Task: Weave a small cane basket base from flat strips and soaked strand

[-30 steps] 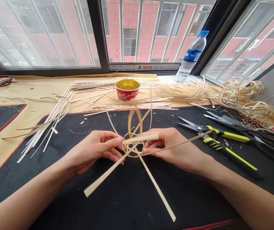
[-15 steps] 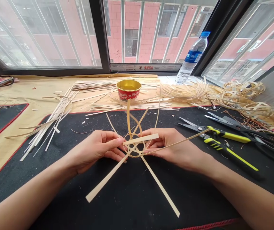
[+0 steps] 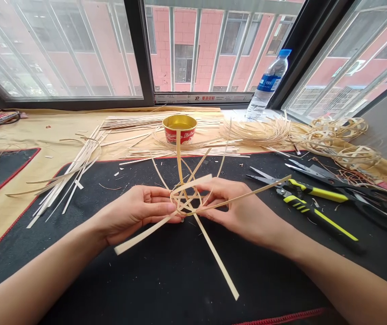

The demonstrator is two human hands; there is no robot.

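Observation:
Between my hands, above the black mat [image 3: 166,280], is a small piece of bamboo weaving [image 3: 187,197]: flat pale strips cross in a star, with a thin ring round it. Several strip ends stick outward, two toward me and others up and away. My left hand [image 3: 149,205] pinches the ring's left side between thumb and fingers. On the opposite side my right hand [image 3: 225,201] grips the weaving's right edge, its fingertips partly hidden behind the strips. A long thin strip [image 3: 257,192] runs from the ring past my right hand to the right.
At right lie yellow-and-black pruning shears [image 3: 315,212] and black-handled scissors [image 3: 359,198]. Loose strips [image 3: 74,176] lie at left. Behind are a red tin bowl [image 3: 179,134], coiled strips [image 3: 257,130] and a water bottle [image 3: 268,83] by the window.
The weaving has turned and tilted slightly in my hands, so the star shows more openly. The near-left strip end has swung up and the near-right end has shifted left.

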